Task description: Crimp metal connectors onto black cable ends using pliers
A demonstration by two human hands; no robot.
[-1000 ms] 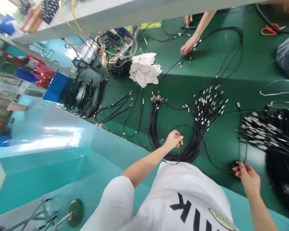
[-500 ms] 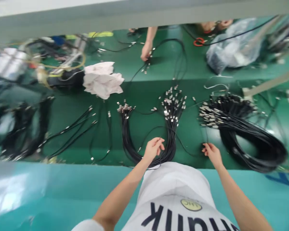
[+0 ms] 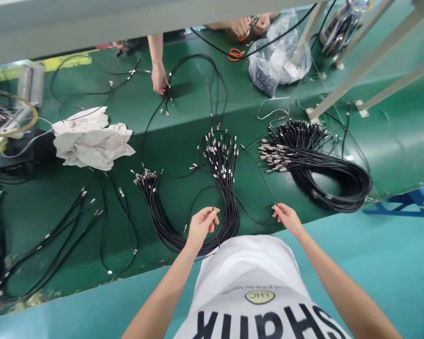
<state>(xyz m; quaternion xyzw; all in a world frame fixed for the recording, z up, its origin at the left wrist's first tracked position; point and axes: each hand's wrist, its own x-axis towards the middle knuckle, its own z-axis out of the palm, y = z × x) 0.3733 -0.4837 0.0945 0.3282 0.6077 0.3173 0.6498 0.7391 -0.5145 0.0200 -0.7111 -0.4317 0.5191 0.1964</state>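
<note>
My left hand (image 3: pixel 202 227) is closed in a pinch on a thin black cable, above the near side of a U-shaped bundle of black cables (image 3: pixel 232 212). The bundle's ends carry small silvery connectors. To its right, my right hand (image 3: pixel 289 219) pinches a thin black cable too, and a strand runs from those fingertips up and left across the green table. Whether both hands hold the same cable I cannot tell. A thicker looped bundle of black cables (image 3: pixel 353 174) lies to the right of my right hand.
Across the table a co-worker's hand (image 3: pixel 159 77) holds cable ends; another person's hands (image 3: pixel 245 28) are farther back. Also there: a crumpled white cloth (image 3: pixel 92 141), orange-handled scissors (image 3: pixel 235 54), a clear plastic bag (image 3: pixel 281 61), metal posts (image 3: pixel 353 66) and loose cables (image 3: pixel 56 235) at left.
My view has swung to the right, so the table's contents appear farther left. Both my hands stay pinched, with little movement against the bundle. The co-worker's hand stays at the cable ends.
</note>
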